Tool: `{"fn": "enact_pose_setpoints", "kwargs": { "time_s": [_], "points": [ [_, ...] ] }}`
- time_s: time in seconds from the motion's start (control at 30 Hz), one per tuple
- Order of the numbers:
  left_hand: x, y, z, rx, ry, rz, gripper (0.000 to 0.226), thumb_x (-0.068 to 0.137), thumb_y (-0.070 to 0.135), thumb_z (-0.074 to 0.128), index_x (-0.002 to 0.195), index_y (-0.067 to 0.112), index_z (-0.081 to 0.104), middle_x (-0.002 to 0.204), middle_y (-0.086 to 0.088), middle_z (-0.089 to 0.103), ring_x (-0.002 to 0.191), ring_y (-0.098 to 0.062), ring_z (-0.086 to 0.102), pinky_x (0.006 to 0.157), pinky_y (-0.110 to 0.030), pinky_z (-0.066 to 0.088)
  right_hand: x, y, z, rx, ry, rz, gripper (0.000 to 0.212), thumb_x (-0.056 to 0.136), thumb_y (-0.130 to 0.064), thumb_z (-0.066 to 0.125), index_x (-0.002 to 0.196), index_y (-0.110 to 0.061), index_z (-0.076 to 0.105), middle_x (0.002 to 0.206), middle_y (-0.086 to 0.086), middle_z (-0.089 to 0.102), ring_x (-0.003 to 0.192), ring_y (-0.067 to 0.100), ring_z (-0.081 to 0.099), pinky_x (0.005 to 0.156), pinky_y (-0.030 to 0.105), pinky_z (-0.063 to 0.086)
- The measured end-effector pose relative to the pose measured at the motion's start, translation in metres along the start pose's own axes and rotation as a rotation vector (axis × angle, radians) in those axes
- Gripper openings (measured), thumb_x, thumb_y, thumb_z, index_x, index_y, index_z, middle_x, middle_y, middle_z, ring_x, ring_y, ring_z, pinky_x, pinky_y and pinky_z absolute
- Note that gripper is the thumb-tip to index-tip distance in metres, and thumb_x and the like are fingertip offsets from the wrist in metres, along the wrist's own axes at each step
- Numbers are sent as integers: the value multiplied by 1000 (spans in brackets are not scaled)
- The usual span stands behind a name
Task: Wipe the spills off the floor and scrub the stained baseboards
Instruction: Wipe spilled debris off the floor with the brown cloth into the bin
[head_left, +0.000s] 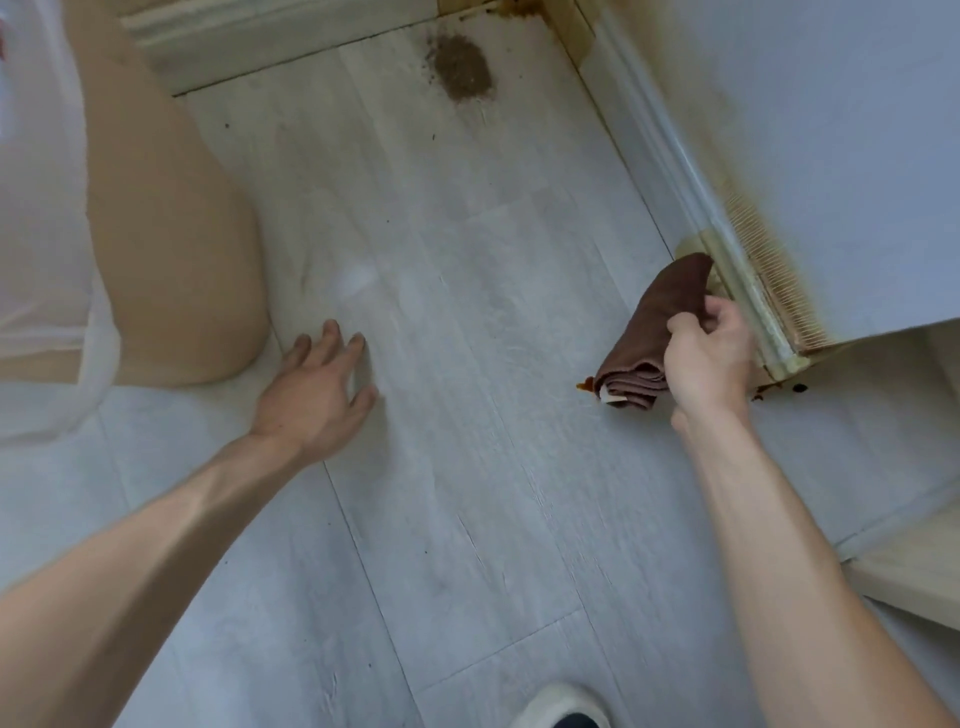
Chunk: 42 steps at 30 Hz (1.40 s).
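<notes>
The right hand grips a folded brown cloth, whose upper end touches the stained white baseboard along the right wall. The cloth's lower end lies on the pale plank floor, beside a small reddish-brown spill. The left hand is spread, fingertips on the floor, holding nothing. A mound of brown powder sits on the floor near the far corner, where brown staining marks the baseboard. A white shoe shows at the bottom edge.
</notes>
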<state>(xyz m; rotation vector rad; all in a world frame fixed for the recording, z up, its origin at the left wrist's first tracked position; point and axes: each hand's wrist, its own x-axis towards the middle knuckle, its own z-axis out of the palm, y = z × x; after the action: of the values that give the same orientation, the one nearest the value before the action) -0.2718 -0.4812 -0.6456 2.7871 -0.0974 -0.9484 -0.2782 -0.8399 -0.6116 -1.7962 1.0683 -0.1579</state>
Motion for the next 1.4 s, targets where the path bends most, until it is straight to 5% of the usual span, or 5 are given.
{"fn": "enact_pose_setpoints", "kwargs": {
  "time_s": [0.33, 0.67, 1.0, 1.2, 1.4],
  "points": [
    [2, 0, -21, 103, -79, 33, 63, 109, 47, 32, 165, 27, 12, 174, 0, -2, 158, -32, 11, 118, -44, 30, 30, -62, 100, 47, -162, 144, 16, 96, -7, 54, 109, -16, 54, 117, 7, 64, 92, 19, 62, 74, 31, 53],
    [6, 3, -33, 168, -156, 28, 59, 111, 37, 31, 165, 27, 9, 173, -1, -6, 158, -31, 12, 113, -44, 39, -40, -21, 45, 175, -317, 466, 31, 91, 5, 64, 119, -8, 56, 103, 12, 67, 90, 26, 71, 60, 42, 64],
    [8, 8, -40, 249, -253, -10, 61, 110, 29, 32, 165, 28, 7, 173, -2, -9, 158, -33, 12, 119, -46, 34, 3, -77, 140, 346, -288, 331, 24, 87, 0, 67, 99, -18, 55, 108, 7, 66, 94, 27, 70, 76, 50, 64],
    [8, 42, -99, 211, -333, -29, 63, 103, 25, 44, 163, 31, 24, 167, -3, 32, 147, -29, 41, 115, -38, 41, -2, -27, 79, 41, -242, 295, 39, 86, -3, 68, 122, -16, 60, 128, 10, 65, 112, 29, 66, 102, 36, 51],
    [-31, 59, -157, -38, -64, 37, 61, 101, 18, 47, 159, 31, 36, 158, -3, 47, 141, -24, 49, 109, -29, 41, 5, -42, 90, -96, -225, 249, 42, 87, -7, 68, 128, -10, 59, 128, 11, 66, 116, 31, 64, 88, 29, 48]
  ]
}}
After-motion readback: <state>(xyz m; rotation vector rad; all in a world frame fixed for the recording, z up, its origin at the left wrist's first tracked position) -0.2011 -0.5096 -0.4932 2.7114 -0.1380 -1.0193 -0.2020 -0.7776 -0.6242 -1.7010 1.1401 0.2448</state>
